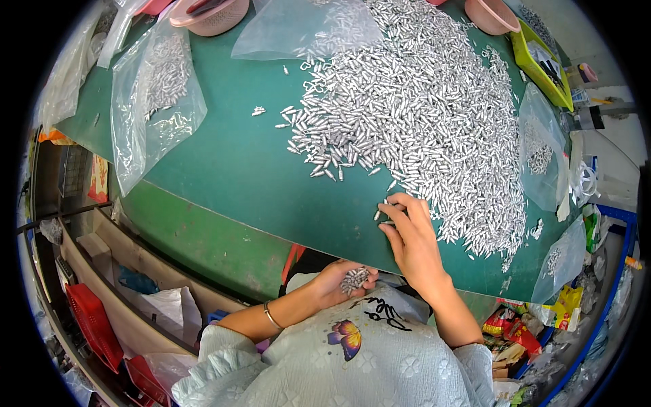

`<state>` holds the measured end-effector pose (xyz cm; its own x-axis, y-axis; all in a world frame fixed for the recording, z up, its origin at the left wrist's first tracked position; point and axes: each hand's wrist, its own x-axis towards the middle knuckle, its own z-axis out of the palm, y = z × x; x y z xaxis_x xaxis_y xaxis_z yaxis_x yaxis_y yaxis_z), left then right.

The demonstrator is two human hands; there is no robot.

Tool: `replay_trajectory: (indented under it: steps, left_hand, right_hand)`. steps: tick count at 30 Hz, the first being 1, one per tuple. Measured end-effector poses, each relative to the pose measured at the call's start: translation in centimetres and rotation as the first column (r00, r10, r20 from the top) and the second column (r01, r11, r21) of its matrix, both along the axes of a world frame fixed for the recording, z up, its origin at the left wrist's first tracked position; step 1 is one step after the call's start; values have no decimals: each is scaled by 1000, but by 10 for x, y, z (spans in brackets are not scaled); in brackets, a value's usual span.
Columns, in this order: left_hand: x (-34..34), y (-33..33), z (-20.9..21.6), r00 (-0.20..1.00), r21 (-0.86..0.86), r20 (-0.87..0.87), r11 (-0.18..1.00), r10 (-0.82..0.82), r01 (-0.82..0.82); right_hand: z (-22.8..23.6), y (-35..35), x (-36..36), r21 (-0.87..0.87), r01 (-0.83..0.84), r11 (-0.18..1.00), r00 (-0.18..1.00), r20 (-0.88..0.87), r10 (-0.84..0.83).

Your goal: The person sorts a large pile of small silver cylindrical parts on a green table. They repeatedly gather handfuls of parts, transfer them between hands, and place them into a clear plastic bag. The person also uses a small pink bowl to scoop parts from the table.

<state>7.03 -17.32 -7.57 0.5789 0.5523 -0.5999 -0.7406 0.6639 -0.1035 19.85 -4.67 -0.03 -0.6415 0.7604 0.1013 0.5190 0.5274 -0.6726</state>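
Observation:
A large pile of small silver bullet-shaped metal pieces [420, 108] spreads over the green tabletop [224, 163]. By the table's near edge, my left hand [332, 286] is cupped palm up round a handful of the same silver pieces [354, 280]. My right hand [415, 241] is at the pile's near left border, thumb and fingers curled toward each other. One silver piece [378, 215] shows at its fingertips, with more partly hidden between them. A few loose silver pieces [258, 110] lie apart from the pile, to its left.
Clear plastic bags with silver pieces lie at the left [159, 102], far middle [308, 30] and right [540, 152]. Pink baskets [210, 19] and a yellow-green tray [540, 64] stand along the far side. A wooden drawer [159, 298] is at my left, a blue-framed shelf [614, 292] at my right.

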Motion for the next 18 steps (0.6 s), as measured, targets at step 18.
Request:
replay_trajectory:
  steps: [18]
  left_hand:
    - [-2,-2,-3,999,38,-40,999,-26,27]
  right_hand:
    - [20,7,17,-182,26,983,995,94,-9]
